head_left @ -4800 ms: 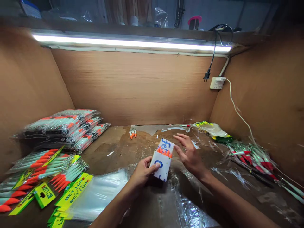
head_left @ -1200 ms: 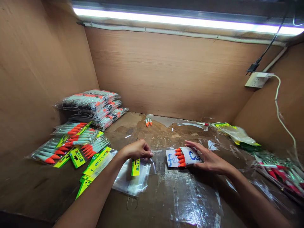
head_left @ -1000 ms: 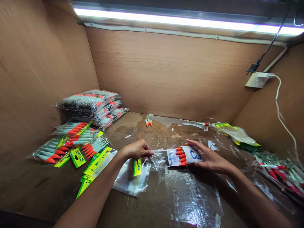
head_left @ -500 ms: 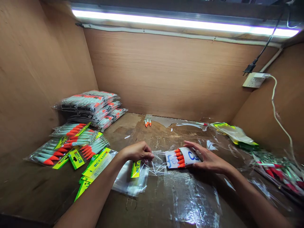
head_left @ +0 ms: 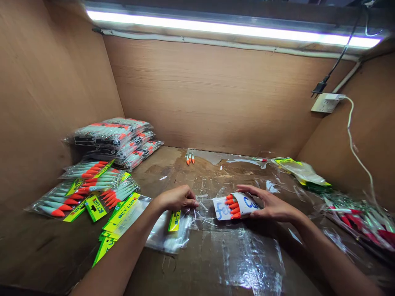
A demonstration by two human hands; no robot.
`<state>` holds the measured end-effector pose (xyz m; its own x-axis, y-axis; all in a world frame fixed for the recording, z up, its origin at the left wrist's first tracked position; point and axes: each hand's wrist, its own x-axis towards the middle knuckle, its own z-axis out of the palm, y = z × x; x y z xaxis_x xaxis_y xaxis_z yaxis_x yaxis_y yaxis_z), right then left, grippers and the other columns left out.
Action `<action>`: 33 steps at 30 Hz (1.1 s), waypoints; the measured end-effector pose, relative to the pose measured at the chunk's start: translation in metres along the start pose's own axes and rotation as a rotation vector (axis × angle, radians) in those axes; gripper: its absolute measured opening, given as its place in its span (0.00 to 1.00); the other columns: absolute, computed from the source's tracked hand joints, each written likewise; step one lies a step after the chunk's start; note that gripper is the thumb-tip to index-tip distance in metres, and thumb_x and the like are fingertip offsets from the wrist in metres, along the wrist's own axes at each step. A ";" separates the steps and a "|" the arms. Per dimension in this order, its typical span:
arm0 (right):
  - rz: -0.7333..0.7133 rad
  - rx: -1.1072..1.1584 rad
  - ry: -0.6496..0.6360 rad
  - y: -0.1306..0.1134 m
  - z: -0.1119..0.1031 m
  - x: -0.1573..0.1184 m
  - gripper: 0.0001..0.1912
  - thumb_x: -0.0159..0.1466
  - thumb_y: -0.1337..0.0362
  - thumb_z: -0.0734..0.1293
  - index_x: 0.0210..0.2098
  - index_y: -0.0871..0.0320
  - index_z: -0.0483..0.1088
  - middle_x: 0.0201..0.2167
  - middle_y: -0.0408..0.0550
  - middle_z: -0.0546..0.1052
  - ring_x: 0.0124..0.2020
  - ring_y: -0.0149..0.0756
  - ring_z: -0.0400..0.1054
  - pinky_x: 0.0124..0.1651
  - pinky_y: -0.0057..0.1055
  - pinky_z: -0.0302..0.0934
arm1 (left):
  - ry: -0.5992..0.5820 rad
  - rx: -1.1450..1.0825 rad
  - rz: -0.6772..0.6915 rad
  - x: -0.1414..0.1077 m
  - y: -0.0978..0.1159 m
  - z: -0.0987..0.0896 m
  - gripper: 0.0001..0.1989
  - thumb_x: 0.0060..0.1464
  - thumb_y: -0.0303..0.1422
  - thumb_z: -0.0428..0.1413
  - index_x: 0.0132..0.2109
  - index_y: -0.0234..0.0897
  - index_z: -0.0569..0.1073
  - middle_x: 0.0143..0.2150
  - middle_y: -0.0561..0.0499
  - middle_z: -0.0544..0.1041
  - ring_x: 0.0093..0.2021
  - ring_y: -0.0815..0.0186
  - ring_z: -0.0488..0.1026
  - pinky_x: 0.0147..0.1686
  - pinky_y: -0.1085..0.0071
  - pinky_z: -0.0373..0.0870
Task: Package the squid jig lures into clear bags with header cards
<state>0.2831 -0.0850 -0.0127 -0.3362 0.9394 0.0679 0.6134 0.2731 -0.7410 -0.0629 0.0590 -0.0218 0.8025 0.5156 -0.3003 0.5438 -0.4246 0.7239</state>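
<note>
My right hand (head_left: pixel 265 203) grips a folded white card sleeve (head_left: pixel 247 202) with blue handwriting. Several orange-tipped fishing lures (head_left: pixel 233 206) stick out of its left end. My left hand (head_left: pixel 182 200) is closed in a pinch on the edge of a clear plastic bag (head_left: pixel 196 223); the exact hold is partly hidden by the fingers. Thin white lines show on and around this plastic between the hands. Beneath my left wrist lies a stack of clear bags (head_left: pixel 168 240) with a yellow-green header label (head_left: pixel 174 221).
Filled lure packs (head_left: pixel 83 189) lie at left, before a pile of larger bagged lures (head_left: pixel 111 139). Yellow header bags (head_left: pixel 121 218) fan out beside my left forearm. Three loose lures (head_left: pixel 190 159) rest at the back. Red and silver lures (head_left: pixel 354 218) and more packaging (head_left: pixel 300 170) are at right.
The clear plastic between my hands has drawn slightly left, away from the sleeve. Both hands keep nearly the same grip, and the whole view has shifted a little.
</note>
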 end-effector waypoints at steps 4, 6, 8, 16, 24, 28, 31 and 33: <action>-0.004 0.001 0.006 0.002 -0.001 0.000 0.43 0.54 0.55 0.75 0.66 0.50 0.58 0.65 0.51 0.65 0.63 0.54 0.60 0.65 0.49 0.54 | -0.013 -0.015 -0.006 0.001 0.002 0.001 0.26 0.52 0.56 0.56 0.31 0.34 0.79 0.22 0.52 0.73 0.20 0.71 0.60 0.22 0.74 0.52; -0.012 -0.046 -0.001 0.000 0.003 0.001 0.43 0.55 0.56 0.74 0.67 0.49 0.57 0.65 0.51 0.64 0.64 0.54 0.59 0.65 0.49 0.53 | -0.015 -0.019 -0.009 0.000 0.004 0.002 0.27 0.52 0.57 0.55 0.31 0.34 0.79 0.22 0.52 0.73 0.20 0.71 0.61 0.21 0.74 0.52; -0.030 -0.110 0.002 -0.002 0.007 0.002 0.43 0.55 0.57 0.74 0.67 0.49 0.56 0.66 0.51 0.63 0.64 0.55 0.59 0.65 0.50 0.54 | -0.018 -0.019 -0.024 0.000 0.006 0.002 0.28 0.52 0.57 0.54 0.30 0.34 0.78 0.22 0.51 0.73 0.20 0.71 0.61 0.21 0.74 0.52; -0.052 -0.197 0.017 -0.003 0.001 -0.001 0.42 0.57 0.58 0.72 0.68 0.48 0.55 0.64 0.50 0.65 0.61 0.52 0.60 0.63 0.47 0.56 | 0.032 0.018 -0.061 0.000 0.002 0.002 0.28 0.53 0.56 0.54 0.29 0.32 0.79 0.22 0.50 0.73 0.19 0.71 0.61 0.21 0.74 0.52; -0.050 -0.062 -0.023 0.002 -0.005 -0.003 0.43 0.57 0.53 0.73 0.68 0.50 0.55 0.66 0.52 0.62 0.64 0.54 0.58 0.65 0.50 0.54 | 0.024 0.021 -0.041 0.000 0.005 0.003 0.26 0.54 0.54 0.54 0.30 0.33 0.79 0.24 0.50 0.76 0.22 0.71 0.64 0.22 0.75 0.55; -0.059 -0.078 -0.038 0.004 0.000 -0.001 0.44 0.57 0.52 0.73 0.68 0.50 0.55 0.67 0.52 0.61 0.65 0.55 0.57 0.66 0.52 0.51 | -0.045 -0.020 0.000 -0.001 0.010 0.005 0.24 0.54 0.53 0.55 0.33 0.35 0.80 0.24 0.51 0.75 0.22 0.70 0.65 0.23 0.75 0.57; -0.071 -0.047 -0.033 0.006 0.003 0.000 0.44 0.56 0.52 0.74 0.68 0.50 0.55 0.66 0.52 0.62 0.65 0.54 0.57 0.66 0.51 0.52 | -0.030 0.015 0.027 -0.001 0.013 0.007 0.22 0.56 0.51 0.54 0.32 0.35 0.79 0.22 0.52 0.74 0.21 0.70 0.64 0.22 0.75 0.56; -0.076 -0.034 -0.037 0.006 0.007 0.001 0.45 0.56 0.53 0.74 0.68 0.50 0.55 0.65 0.52 0.63 0.64 0.53 0.59 0.65 0.51 0.54 | -0.001 0.058 0.032 -0.001 0.014 0.008 0.21 0.57 0.49 0.54 0.31 0.35 0.79 0.22 0.53 0.73 0.20 0.70 0.64 0.22 0.75 0.55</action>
<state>0.2820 -0.0841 -0.0217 -0.4084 0.9076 0.0973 0.6094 0.3504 -0.7112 -0.0542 0.0468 -0.0162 0.8199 0.5003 -0.2783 0.5312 -0.4836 0.6956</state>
